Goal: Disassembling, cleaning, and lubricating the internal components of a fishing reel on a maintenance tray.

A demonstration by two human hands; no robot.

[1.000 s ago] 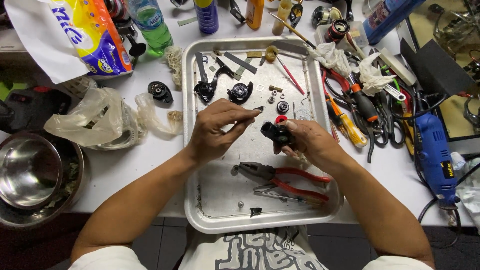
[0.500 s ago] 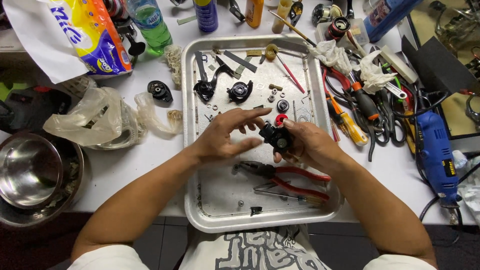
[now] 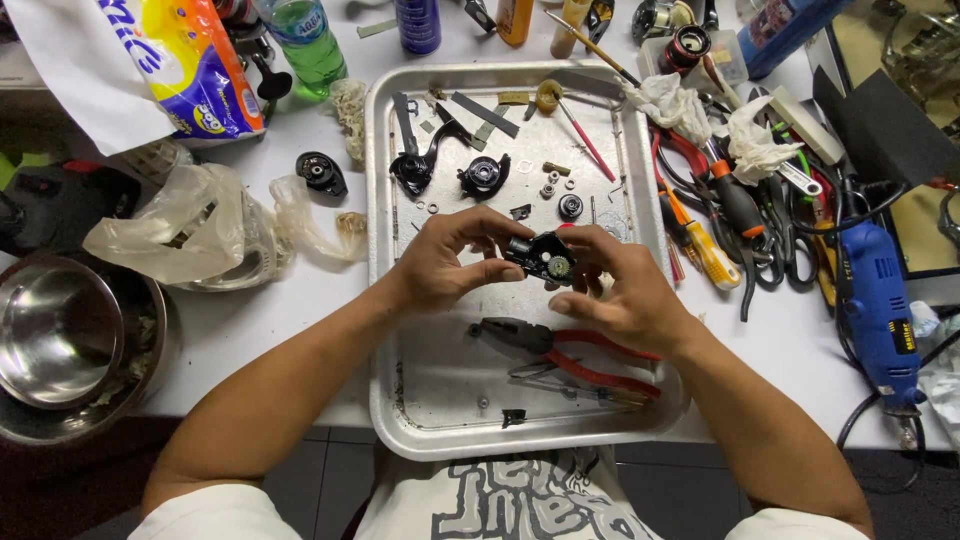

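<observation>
— What is sitting over the metal tray (image 3: 385, 300)?

— A small black reel body (image 3: 541, 256) with a brass gear showing on its face, hovering above the tray's middle. The left hand (image 3: 447, 262) is pinching its left end between thumb and fingers; the right hand (image 3: 618, 290) is cupping it from the right, fingers curled round it.

— How many tools are lying in the tray?

— One pair of red-handled pliers (image 3: 570, 352), nearer the person, and two black round parts (image 3: 484, 177) at the far end.

— Any packaging?

— One white, yellow and orange printed bag (image 3: 150, 70) left of the tray, beside one green bottle (image 3: 306, 42); a blue drill (image 3: 882, 315) is lying to the right.
</observation>
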